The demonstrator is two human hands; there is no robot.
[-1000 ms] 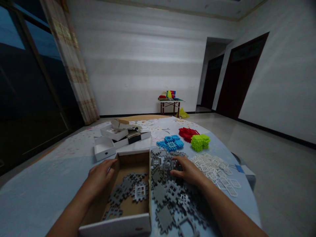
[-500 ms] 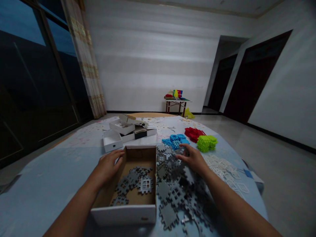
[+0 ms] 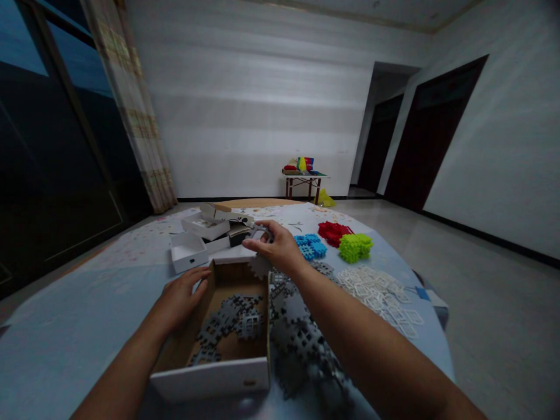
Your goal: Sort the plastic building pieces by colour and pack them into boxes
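An open cardboard box (image 3: 210, 376), white outside and brown inside, stands before me with several grey interlocking building pieces (image 3: 225, 318) lying in it. My left hand (image 3: 181, 300) grips the box's left wall, thumb and fingers at the rim. Above the box's far right corner, my right hand (image 3: 273, 242) pinches a grey notched frame piece (image 3: 261, 233). Just below that hand a flat grey piece (image 3: 259, 266) shows at the far right corner; whether it rests there or is falling I cannot tell. A pile of grey pieces (image 3: 297, 326) spreads right of the box, partly hidden by my right forearm.
Blue pieces (image 3: 312, 247), red pieces (image 3: 335, 233) and lime-green pieces (image 3: 355, 248) lie in heaps beyond the grey pile. White square frames (image 3: 380, 291) spread to the right. Several white boxes (image 3: 188, 251) are stacked at the back left. A small table (image 3: 306, 175) stands by the wall.
My right hand has moved left from over the grey pile to above the box's far right corner, carrying a grey piece. My left hand stays at the box wall. The view has turned slightly right.
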